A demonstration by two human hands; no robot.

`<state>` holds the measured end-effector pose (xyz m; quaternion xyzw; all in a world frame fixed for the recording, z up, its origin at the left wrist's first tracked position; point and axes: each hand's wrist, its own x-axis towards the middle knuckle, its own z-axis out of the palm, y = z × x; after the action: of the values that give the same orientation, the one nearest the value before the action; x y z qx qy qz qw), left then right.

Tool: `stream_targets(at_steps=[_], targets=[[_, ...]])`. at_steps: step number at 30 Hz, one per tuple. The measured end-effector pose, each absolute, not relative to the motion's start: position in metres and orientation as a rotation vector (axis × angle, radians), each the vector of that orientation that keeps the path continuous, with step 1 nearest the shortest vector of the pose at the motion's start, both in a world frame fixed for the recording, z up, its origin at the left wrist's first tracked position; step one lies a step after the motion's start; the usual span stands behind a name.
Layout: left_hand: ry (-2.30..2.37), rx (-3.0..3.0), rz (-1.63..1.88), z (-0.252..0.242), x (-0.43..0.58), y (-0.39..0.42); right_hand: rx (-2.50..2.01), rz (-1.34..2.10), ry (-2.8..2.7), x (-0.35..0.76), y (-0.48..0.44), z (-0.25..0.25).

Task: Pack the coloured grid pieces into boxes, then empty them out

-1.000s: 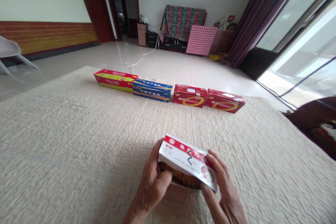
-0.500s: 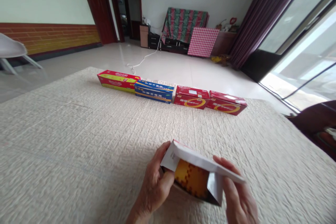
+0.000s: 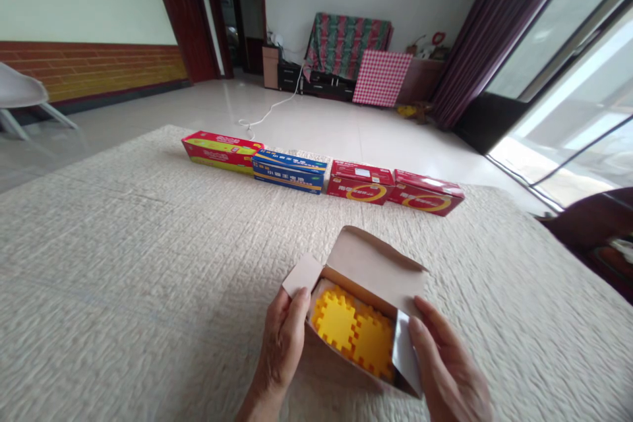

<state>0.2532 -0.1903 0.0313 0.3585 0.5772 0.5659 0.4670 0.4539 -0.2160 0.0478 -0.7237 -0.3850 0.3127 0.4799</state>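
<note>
Left hand (image 3: 281, 349): fingers pressed together, pinching the near left edge of an open rectangular cardboard box (image 3: 316, 336), just below a small tan end flap (image 3: 302, 273). Right hand (image 3: 448, 369): fingers slightly spread, pinching a narrow silvery-white flap (image 3: 406, 353) at the box's right end. Inside the box, two bright yellow foam pieces with jigsaw-toothed edges (image 3: 351, 330), side by side and touching. Behind them, a broad tan lid (image 3: 373, 260), folded back and away from both hands. Under the box, a cream quilted cover (image 3: 123, 277); contact with it impossible to tell. Farther out, near that cover's far edge, a row of four long cartons, touching or nearly so: a red-and-yellow carton (image 3: 221, 151), a blue carton (image 3: 290, 171), and two red cartons with yellow rings (image 3: 360, 183) (image 3: 426, 194). Beyond, on a pale tiled floor (image 3: 316, 132), a loose white cord (image 3: 267, 115) and a red-and-white checked board (image 3: 382, 78).
</note>
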Motion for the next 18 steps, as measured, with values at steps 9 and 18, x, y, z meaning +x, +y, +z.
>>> stream_targets(at_steps=[9, 18], targets=[[1.479, 1.171, 1.504, 0.024, 0.247, -0.189, -1.808, 0.320, -1.603, 0.459, -0.223, 0.015], [1.500, 1.184, 1.370, 0.032, 0.242, -0.190, -1.739, 0.462, -1.610, 0.478, -0.223, 0.020]])
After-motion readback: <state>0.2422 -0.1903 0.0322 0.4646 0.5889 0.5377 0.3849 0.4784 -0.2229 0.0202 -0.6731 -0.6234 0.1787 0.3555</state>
